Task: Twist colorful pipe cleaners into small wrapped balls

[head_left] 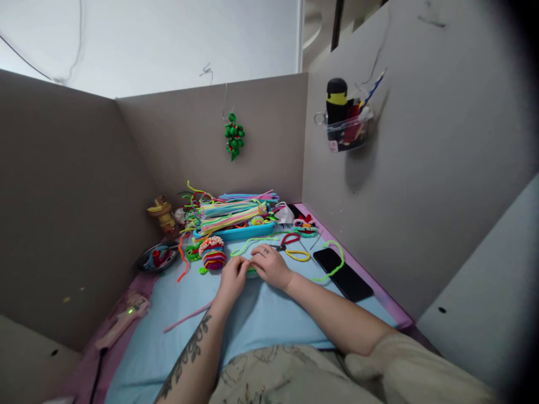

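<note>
Head view: left hand (233, 279), right hand (270, 266) pinching green pipe cleaner (252, 242) on counter (256, 317); could slip, untwist if pinch loosens

Both hands meet over the blue mat: the left hand (233, 279) and the right hand (270, 266) pinch a small green piece (251, 272) between their fingertips, mostly hidden, its exact shape hard to tell. From that spot a light green pipe cleaner (252, 242) curves away, lying flat on the mat in a loose bend, its far end reaching toward the blue tray. The piece sits low, just above the mat.
</note>
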A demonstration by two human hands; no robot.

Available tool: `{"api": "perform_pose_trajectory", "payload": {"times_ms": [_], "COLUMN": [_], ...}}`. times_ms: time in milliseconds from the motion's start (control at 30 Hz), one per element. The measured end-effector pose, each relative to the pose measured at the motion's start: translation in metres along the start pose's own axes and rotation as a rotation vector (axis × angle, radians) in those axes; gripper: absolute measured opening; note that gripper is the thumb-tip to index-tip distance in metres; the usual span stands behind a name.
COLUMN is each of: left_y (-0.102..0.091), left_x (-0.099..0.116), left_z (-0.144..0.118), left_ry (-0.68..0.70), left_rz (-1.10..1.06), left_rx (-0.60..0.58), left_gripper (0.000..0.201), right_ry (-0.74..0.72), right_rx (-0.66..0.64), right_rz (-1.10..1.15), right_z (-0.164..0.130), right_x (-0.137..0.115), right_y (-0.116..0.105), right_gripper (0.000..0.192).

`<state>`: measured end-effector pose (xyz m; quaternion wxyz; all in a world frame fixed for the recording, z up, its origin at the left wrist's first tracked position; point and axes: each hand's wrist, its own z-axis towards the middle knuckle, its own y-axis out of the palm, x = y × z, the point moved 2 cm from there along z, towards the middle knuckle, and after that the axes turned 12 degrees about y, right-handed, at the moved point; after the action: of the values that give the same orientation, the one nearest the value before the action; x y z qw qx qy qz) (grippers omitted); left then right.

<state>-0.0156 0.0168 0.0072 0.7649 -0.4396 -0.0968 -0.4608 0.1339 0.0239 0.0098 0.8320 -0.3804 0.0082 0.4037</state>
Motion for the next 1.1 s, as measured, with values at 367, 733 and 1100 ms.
{"api": "perform_pose_trajectory", "payload": {"times_ms": [367, 733, 1100], "left_y": [-0.001, -0.005, -0.015], "left_x": [0.006, 0.002, -0.006], "left_z": [0.000, 0.003, 0.005], "left_ry": [0.103, 0.035, 0.047], "left_rz": [0.107, -0.029, -0.025], "left_rx": [-0.064, -0.022, 0.022], "left_gripper": [0.020, 0.023, 0.014], "right_ry": [-0.027, 0.332, 0.613], "right_rx": [0.002, -0.232, -0.327], "right_rz": [0.027, 0.459, 0.949], "right_z": [-0.003, -0.005, -0.001], "right_x": [-0.003, 0.012, 0.025], "right_y": [-0.001, 0.015, 0.024], "right_gripper": [0.013, 0.054, 0.026]}}
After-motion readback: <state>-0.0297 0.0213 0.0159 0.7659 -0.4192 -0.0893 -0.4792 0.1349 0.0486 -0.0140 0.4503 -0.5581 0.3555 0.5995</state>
